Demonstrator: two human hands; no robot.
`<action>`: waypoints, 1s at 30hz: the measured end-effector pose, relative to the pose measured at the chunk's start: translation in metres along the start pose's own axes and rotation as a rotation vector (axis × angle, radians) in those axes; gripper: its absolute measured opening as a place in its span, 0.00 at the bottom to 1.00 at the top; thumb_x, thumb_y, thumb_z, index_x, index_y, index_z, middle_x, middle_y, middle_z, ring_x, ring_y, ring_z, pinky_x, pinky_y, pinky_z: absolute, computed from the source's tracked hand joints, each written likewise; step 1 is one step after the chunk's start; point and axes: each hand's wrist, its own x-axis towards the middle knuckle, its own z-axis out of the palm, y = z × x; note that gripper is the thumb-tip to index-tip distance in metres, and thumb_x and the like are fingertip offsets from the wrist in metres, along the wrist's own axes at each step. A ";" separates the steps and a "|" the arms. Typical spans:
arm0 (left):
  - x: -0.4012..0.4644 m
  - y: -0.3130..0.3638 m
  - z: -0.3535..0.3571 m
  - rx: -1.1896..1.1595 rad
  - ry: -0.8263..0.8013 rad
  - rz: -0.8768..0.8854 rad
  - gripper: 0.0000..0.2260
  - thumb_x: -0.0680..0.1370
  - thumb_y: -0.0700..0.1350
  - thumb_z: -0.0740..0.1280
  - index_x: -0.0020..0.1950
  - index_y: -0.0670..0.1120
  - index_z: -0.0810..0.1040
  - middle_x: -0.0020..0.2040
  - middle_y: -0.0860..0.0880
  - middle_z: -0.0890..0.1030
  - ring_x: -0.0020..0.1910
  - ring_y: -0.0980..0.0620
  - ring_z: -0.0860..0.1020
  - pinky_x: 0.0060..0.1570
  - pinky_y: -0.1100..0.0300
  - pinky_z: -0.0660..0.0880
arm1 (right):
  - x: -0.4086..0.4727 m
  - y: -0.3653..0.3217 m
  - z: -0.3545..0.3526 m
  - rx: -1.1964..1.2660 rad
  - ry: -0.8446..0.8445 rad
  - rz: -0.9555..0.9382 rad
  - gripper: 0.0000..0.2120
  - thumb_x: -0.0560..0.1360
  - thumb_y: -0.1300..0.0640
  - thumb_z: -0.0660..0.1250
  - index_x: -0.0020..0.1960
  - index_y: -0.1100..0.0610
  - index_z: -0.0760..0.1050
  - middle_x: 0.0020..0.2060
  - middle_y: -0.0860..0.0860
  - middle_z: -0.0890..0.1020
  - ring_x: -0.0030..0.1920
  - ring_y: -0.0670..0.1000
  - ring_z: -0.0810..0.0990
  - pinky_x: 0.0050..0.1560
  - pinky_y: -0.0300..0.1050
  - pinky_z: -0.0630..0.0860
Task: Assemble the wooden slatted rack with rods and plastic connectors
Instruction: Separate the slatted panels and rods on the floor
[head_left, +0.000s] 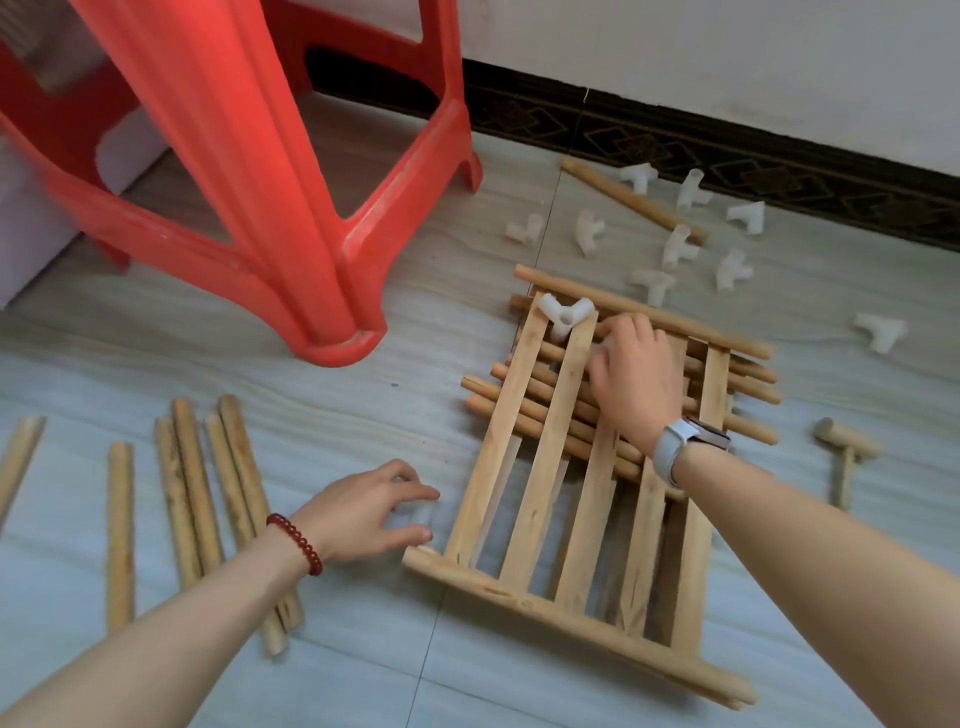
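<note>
Slatted panel (582, 483): pale raw wood, flat slats fixed between two round end rails; lies on the floor at centre, far end propped on a heap of rods.
Rod heap (524, 410): round dowels, tan, stacked crosswise under the panel's far half, ends poking out both sides.
Loose rods (197, 488): several rougher dowels on the floor left of the panel, roughly parallel, one more at the frame's left edge.
Connector on panel (563, 312): white translucent plastic, three-way socket, resting at the panel's far left corner.
Scattered connectors (680, 247): same white plastic, strewn near the wall, around a single rod (631, 200).
Left hand (371, 512): fingers curled around something pale and blurred, just beside the panel's near left corner; bead bracelet on wrist.
Right hand (636, 376): on the panel's far half, fingers bent down on a small pale piece; grip not certain; watch on wrist.
Mallet (847, 457): small, wooden, right of the panel.
Stool (249, 171): red glossy plastic, far left.
Floor (363, 395): smooth grey tile; bare stretch between stool and panel.
</note>
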 end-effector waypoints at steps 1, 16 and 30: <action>0.002 0.003 -0.002 0.001 -0.019 0.004 0.27 0.72 0.68 0.60 0.68 0.58 0.70 0.64 0.57 0.69 0.55 0.59 0.75 0.53 0.66 0.69 | 0.005 -0.005 0.002 0.033 -0.019 0.000 0.15 0.78 0.58 0.58 0.65 0.57 0.70 0.60 0.54 0.73 0.56 0.55 0.73 0.50 0.46 0.72; 0.045 -0.001 -0.017 -0.583 0.504 -0.203 0.09 0.76 0.39 0.64 0.52 0.47 0.81 0.59 0.48 0.72 0.39 0.53 0.75 0.47 0.64 0.75 | 0.035 -0.023 0.022 -0.058 -0.249 0.168 0.17 0.80 0.48 0.57 0.67 0.50 0.63 0.60 0.57 0.67 0.43 0.56 0.74 0.38 0.48 0.73; 0.045 -0.047 -0.028 -0.637 0.724 -0.432 0.11 0.78 0.37 0.62 0.59 0.41 0.79 0.58 0.40 0.75 0.50 0.44 0.78 0.56 0.63 0.69 | -0.040 -0.125 0.059 0.174 -0.522 -0.288 0.19 0.78 0.52 0.61 0.67 0.56 0.67 0.63 0.58 0.66 0.55 0.60 0.74 0.52 0.50 0.73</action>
